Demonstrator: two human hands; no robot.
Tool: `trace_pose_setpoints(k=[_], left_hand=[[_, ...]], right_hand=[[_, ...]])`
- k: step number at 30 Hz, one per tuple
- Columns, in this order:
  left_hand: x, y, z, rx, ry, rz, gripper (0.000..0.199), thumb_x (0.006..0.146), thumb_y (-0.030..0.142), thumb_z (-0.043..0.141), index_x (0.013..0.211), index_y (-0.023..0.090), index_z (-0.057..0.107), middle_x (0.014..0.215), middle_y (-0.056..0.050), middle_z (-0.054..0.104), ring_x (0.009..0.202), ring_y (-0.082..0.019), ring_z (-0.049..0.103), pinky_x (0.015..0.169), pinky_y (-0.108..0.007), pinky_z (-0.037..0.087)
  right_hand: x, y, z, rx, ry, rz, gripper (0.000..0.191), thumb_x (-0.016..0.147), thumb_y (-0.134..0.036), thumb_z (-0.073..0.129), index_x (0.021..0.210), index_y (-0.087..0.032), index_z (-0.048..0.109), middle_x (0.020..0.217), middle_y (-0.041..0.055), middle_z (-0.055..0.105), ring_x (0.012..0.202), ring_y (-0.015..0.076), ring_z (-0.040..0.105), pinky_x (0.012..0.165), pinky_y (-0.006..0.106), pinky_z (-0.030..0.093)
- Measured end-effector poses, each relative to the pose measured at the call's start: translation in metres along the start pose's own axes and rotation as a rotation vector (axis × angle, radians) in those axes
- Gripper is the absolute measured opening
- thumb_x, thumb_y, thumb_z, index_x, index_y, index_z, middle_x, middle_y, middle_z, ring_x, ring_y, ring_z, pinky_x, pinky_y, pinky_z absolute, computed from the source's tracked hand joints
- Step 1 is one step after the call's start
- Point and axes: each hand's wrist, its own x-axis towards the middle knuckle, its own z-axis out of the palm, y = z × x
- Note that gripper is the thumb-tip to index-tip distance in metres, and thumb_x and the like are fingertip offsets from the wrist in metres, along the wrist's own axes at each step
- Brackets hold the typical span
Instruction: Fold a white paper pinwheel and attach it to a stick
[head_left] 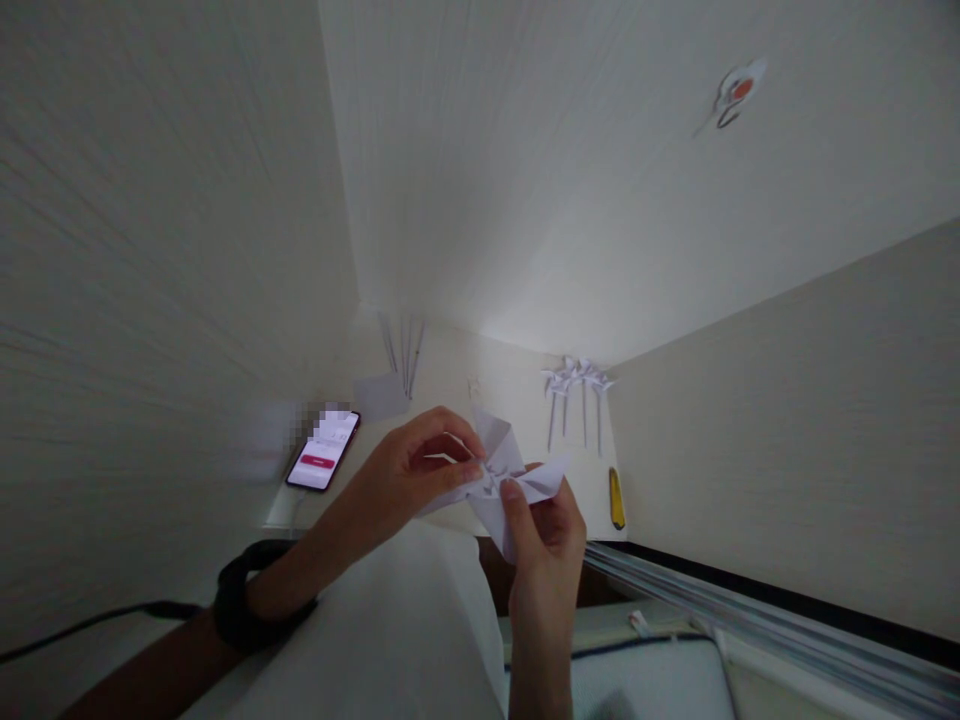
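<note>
A white paper pinwheel is held up between my two hands over the front of the white table. My left hand pinches it near its centre, thumb and index finger together. From the right, my right hand grips the paper, its thumb pressed close to the middle and its other fingers behind a blade. The blades stick out upward, downward and to both sides. Whether a stick or pin sits at the centre, I cannot tell.
Several finished paper pinwheels on sticks lie at the table's back right. A yellow cutter rests by the right edge. Back left are loose thin sticks and a paper sheet. A lit phone lies near the left wall.
</note>
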Motion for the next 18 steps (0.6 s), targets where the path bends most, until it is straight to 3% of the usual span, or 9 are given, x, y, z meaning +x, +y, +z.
trace_pose_setpoints(k=[5,9,18], left_hand=[[-0.003,0.002,0.000,0.082,0.012,0.084,0.005,0.079,0.021,0.062,0.078,0.016,0.062,0.083,0.000,0.057,0.080,-0.010,0.058,0.069,-0.018,0.050],[-0.008,0.009,-0.001,0.215,-0.059,0.141,0.008,0.082,0.020,0.060,0.080,0.018,0.067,0.094,-0.002,0.057,0.088,-0.010,0.058,0.072,-0.017,0.050],[-0.010,0.017,-0.008,0.250,-0.138,0.102,0.003,0.079,0.022,0.065,0.081,0.019,0.067,0.100,-0.001,0.057,0.086,-0.010,0.059,0.071,-0.017,0.052]], right_hand=[[0.001,0.002,0.000,-0.027,0.014,-0.008,0.025,0.072,-0.040,0.070,0.080,-0.017,0.062,0.073,-0.0003,0.062,0.066,0.0116,0.053,0.061,0.022,0.042],[0.000,0.002,0.001,-0.014,0.023,-0.026,0.026,0.071,-0.040,0.070,0.080,-0.016,0.062,0.073,0.0000,0.061,0.064,0.0111,0.052,0.060,0.022,0.042],[-0.002,-0.002,0.000,-0.012,-0.007,-0.038,0.024,0.074,-0.038,0.068,0.081,-0.017,0.062,0.074,-0.0001,0.061,0.067,0.0119,0.054,0.062,0.023,0.043]])
